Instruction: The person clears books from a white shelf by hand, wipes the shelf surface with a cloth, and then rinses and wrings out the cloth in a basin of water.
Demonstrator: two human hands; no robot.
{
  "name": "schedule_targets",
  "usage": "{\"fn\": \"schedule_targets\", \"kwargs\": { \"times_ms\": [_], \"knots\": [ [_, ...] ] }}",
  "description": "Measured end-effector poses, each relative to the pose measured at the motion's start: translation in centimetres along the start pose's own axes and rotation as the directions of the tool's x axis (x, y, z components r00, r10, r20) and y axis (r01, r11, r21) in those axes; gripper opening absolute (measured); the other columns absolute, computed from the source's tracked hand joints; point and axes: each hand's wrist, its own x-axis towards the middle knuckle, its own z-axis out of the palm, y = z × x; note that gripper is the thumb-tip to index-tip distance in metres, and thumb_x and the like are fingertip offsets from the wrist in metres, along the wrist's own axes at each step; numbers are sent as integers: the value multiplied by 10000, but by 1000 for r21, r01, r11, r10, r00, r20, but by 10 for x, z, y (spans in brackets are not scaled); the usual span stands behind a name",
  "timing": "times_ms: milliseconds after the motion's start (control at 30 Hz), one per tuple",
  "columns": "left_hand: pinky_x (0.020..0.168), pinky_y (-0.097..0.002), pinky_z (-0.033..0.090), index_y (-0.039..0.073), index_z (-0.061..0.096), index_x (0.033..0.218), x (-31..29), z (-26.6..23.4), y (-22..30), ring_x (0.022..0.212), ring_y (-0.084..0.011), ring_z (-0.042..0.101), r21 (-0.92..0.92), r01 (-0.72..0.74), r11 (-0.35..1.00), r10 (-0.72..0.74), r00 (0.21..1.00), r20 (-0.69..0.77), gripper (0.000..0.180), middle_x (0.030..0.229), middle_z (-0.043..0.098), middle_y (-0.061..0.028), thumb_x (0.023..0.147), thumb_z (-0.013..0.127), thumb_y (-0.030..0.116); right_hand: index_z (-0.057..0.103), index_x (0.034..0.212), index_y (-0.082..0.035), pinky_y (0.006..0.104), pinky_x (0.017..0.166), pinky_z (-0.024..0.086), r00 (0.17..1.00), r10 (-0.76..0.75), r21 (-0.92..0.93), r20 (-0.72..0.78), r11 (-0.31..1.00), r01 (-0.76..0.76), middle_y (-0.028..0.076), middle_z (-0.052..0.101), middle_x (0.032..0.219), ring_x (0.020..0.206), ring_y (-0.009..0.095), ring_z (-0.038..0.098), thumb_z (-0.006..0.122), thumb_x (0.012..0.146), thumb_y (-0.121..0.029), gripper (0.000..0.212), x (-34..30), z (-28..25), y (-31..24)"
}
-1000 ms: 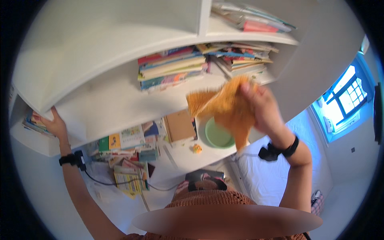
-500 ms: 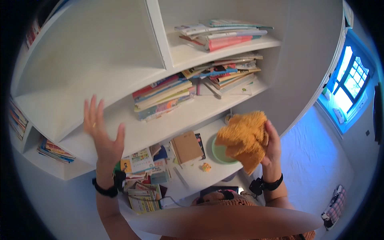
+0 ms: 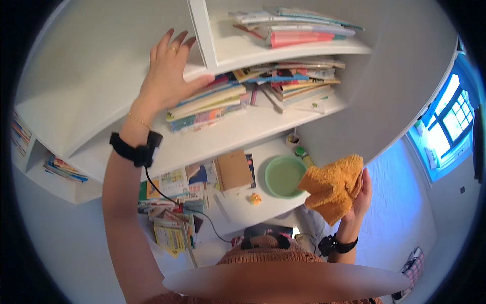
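My left hand (image 3: 169,76) reaches up to the front edge of the upper white shelf (image 3: 114,91), beside the upright divider (image 3: 202,35). Its fingers are stretched out and its thumb points apart; nothing is in it. Whether the fingers rest on the shelf or hover over it, I cannot tell. On the right, my right hand (image 3: 362,197) grips a fluffy mustard-yellow cloth (image 3: 334,185), which hangs in folds. Just left of that cloth, a light green basin (image 3: 284,177) with what looks like water stands on the white desk (image 3: 240,210).
Stacked books and magazines fill the upper right compartment (image 3: 309,35) and the shelf below (image 3: 210,104). A brown notebook (image 3: 234,171), a small orange toy (image 3: 254,198) and piled books (image 3: 169,233) lie on the desk. A green-capped bottle (image 3: 304,156) stands behind the basin. A cable trails from my left wrist.
My left hand has risen and moved right to the shelf edge by the divider. My right hand has carried the cloth rightward and slightly down, uncovering the basin.
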Motion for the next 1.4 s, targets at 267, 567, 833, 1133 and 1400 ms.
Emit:
{"fn": "schedule_targets", "kwargs": {
  "times_ms": [267, 567, 833, 1133, 1400],
  "knots": [
    [1039, -439, 182, -4, 327, 1266, 3, -17, 9, 1279, -340, 200, -150, 157, 976, -152, 987, 47, 731, 1309, 350, -167, 717, 621, 378, 527, 1065, 13, 406, 855, 448, 999, 34, -4, 34, 999, -34, 155, 586, 1040, 953, 289, 572, 347, 893, -404, 486, 14, 11, 5],
    [1032, -435, 171, -15, 299, 1280, 7, -14, 8, 1283, -336, 186, -246, 200, 948, -200, 979, 26, 735, 1317, 325, -179, 739, 599, 382, 578, 925, 42, 293, 667, 462, 729, -284, -689, 623, 242, 683, 100, 594, 820, 725, 167, 564, 424, 882, -420, 490, 84, 87, -63],
    [1029, -427, 195, -10, 355, 1245, 5, -12, -4, 1270, -353, 216, -423, 293, 858, -290, 954, 73, 662, 1293, 358, -184, 758, 583, 377, 509, 1158, -80, 353, 869, 427, 409, 94, -76, 908, -921, 382, 151, 466, 1211, 1070, 282, 477, 702, 631, -143, 565, 215, 201, -83],
    [1013, -446, 214, -24, 380, 1215, 2, -13, 1, 1256, -365, 239, -293, 274, 916, -266, 962, 68, 632, 1266, 379, -198, 748, 607, 336, 433, 1234, -74, 368, 884, 425, 673, 450, -6, 587, -829, 559, 143, 478, 1227, 1079, 297, 495, 653, 563, -72, 706, 278, 229, -64],
    [1010, -442, 227, -32, 383, 1207, 5, -10, 0, 1245, -376, 253, -346, 288, 893, -282, 957, 70, 631, 1252, 383, -207, 740, 616, 321, 398, 1263, -113, 376, 827, 450, 652, 431, 12, 624, -839, 544, 141, 516, 1175, 947, 327, 558, 660, 547, -86, 762, 316, 227, -58]
  ]
}}
